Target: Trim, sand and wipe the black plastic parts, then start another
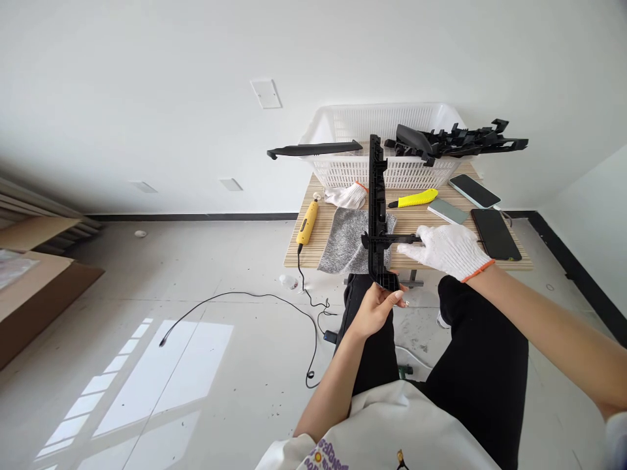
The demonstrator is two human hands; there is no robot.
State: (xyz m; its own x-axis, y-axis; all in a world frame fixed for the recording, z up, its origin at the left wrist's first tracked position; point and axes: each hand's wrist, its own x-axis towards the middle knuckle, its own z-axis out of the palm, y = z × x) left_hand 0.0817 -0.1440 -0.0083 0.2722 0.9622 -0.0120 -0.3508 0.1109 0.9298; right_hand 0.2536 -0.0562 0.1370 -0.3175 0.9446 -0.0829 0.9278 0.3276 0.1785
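Observation:
A long black plastic part [377,196] stands lengthwise over the small wooden table [323,235], reaching from my lap to the white basket [353,124]. My bare left hand [377,308] is closed around its near end. My right hand [448,250], in a white knit glove, pinches a thin black tool or side tab [399,239] against the part's right side at mid-length. A grey cloth [347,241] lies under the part.
The basket holds more black plastic parts [455,140], some sticking out over its rim. On the table lie a yellow corded tool [307,222], a spare white glove [347,194], a yellow utility knife [414,198], a grey block [447,210] and two phones [494,233]. A cable [245,297] trails on the floor; cardboard boxes [34,281] stand at left.

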